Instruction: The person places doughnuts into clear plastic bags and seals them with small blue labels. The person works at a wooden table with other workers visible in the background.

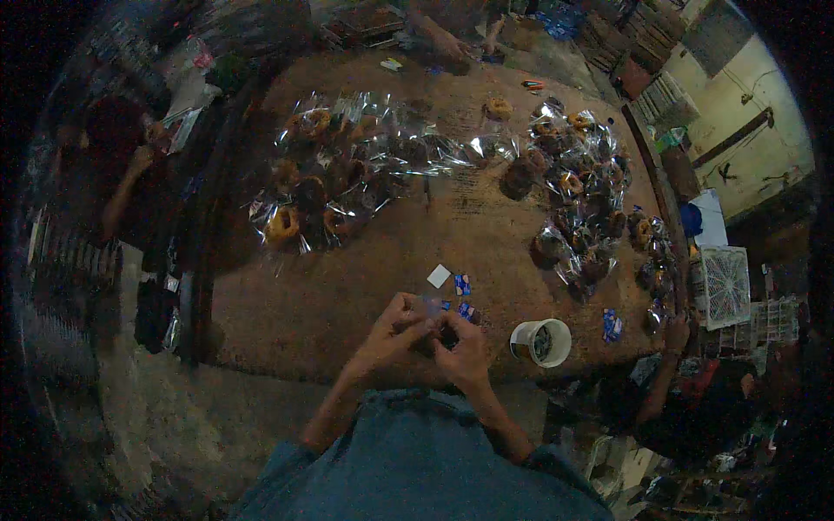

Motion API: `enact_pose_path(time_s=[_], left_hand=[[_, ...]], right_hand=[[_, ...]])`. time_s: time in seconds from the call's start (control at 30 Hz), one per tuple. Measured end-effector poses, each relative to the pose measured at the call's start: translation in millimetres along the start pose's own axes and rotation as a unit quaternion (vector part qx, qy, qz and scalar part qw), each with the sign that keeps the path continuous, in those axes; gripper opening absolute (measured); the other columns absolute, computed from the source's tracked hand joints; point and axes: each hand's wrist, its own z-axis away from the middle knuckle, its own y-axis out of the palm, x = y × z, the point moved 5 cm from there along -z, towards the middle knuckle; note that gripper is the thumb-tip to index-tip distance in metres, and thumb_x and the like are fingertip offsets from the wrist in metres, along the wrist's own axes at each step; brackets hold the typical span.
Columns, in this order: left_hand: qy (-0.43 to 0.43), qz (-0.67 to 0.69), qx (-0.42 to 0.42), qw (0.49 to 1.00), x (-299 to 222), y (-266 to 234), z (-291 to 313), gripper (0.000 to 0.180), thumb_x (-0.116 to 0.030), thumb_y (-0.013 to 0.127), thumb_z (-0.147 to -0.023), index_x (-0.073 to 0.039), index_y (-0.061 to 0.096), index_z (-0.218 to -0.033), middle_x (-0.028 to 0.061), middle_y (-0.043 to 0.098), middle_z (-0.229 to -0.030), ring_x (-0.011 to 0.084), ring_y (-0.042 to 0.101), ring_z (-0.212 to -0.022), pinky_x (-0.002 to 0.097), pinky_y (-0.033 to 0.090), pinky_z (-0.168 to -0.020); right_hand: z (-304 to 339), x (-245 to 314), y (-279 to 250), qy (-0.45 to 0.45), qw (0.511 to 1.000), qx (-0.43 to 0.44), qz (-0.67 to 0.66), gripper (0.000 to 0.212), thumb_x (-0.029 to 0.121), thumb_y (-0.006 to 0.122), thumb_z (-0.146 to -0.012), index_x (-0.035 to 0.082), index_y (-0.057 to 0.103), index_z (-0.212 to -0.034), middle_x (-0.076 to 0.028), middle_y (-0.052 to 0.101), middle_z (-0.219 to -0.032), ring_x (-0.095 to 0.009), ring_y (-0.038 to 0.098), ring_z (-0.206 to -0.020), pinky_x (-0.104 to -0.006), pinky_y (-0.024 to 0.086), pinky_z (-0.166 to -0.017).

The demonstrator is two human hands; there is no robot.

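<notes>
My left hand (396, 330) and my right hand (464, 349) meet at the near edge of the brown table, fingers pinched together. Between the fingertips is something small and bluish, too blurred and too covered by the fingers to name. Just beyond the hands lie a white square card (439, 276) and small blue printed cards (462, 284). Another blue card (466, 311) is right by my right fingers. To the right of that hand a white tub (556, 337), tilted in view, holds small grey pieces I cannot make out.
Clear-wrapped brown and tan ring-shaped items (304, 187) cover the table's far left; more wrapped ones (582, 187) crowd the right. A blue printed stack (612, 325) lies at right. Other people sit left, right and across, one person's hands (452, 45) at the far edge.
</notes>
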Motion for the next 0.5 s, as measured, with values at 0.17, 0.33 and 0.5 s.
enact_pose_path(time_s=[0.17,0.33,0.5], left_hand=[[0.012,0.038,-0.027,0.999,2,-24,0,0.031,-0.007,0.064,-0.095,-0.005,0.056,-0.125,0.0066,0.065,-0.098,0.0145,0.064,-0.101,0.0320,0.052,-0.085],[0.190,-0.212,-0.111,0.952,-8,-27,5,0.016,-0.002,0.062,-0.093,-0.001,0.068,-0.107,0.0114,0.070,-0.097,0.0172,0.068,-0.090,0.0315,0.053,-0.079],[0.070,-0.177,-0.075,0.979,2,-26,17,0.014,-0.010,0.071,-0.091,0.000,0.071,-0.101,0.0136,0.072,-0.087,0.0225,0.071,-0.080,0.0338,0.055,-0.073]], right_hand=[[6,-20,20,0.156,0.945,-0.043,-0.283,0.023,0.006,0.074,-0.085,0.000,0.070,-0.107,0.000,0.069,-0.090,-0.011,0.063,-0.078,-0.0273,0.050,-0.067],[16,-23,43,0.196,0.861,-0.037,-0.467,0.027,0.003,0.072,-0.086,0.001,0.069,-0.113,-0.005,0.070,-0.100,-0.012,0.065,-0.086,-0.0256,0.052,-0.073],[12,-22,42,0.121,0.914,-0.097,-0.374,0.039,0.001,0.069,-0.089,0.002,0.061,-0.127,-0.004,0.067,-0.104,-0.012,0.063,-0.089,-0.0265,0.051,-0.074]])
